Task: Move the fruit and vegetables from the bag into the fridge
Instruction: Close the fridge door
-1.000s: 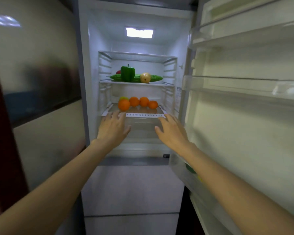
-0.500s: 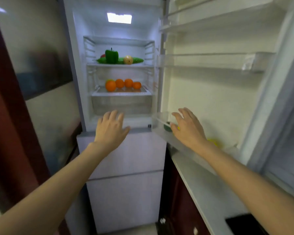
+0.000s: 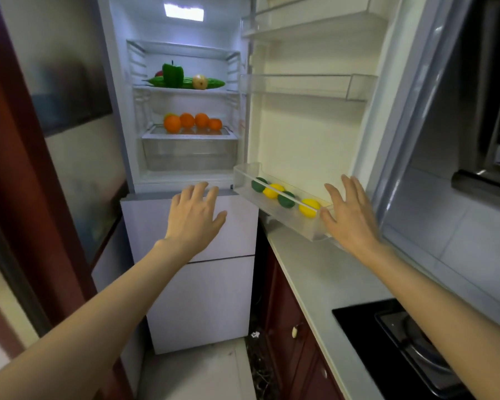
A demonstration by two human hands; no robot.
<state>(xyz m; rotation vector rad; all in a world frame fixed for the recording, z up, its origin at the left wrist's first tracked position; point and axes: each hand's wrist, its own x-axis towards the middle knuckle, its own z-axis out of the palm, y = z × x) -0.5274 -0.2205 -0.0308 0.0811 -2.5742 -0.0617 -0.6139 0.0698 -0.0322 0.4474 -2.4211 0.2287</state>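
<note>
Head view: task looks nearly done, judging by how things lie. No bag in sight, so can't tell if anything's left in it. Fridge (image 3: 114, 111) open w/ produce inside. Upper shelf (image 3: 185, 90): green pepper (image 3: 173, 75), cucumbers (image 3: 214, 82), one pale round fruit (image 3: 199, 82). Lower shelf (image 3: 189, 133): four oranges (image 3: 187, 120). Door bin (image 3: 286, 215): two lemons (image 3: 309, 207), two dark green fruits (image 3: 286, 200). Crisper drawer (image 3: 189, 154) seems empty. Left hand (image 3: 195, 216) spread, holding nothing, in front of the fridge's lower front. Right hand (image 3: 350, 215) spread, empty, at the bin's near end. Prob left: shut door.

Pale countertop (image 3: 315, 272), dark red cabinets (image 3: 289, 313), black hob (image 3: 387, 342), tiled floor (image 3: 214, 370).
</note>
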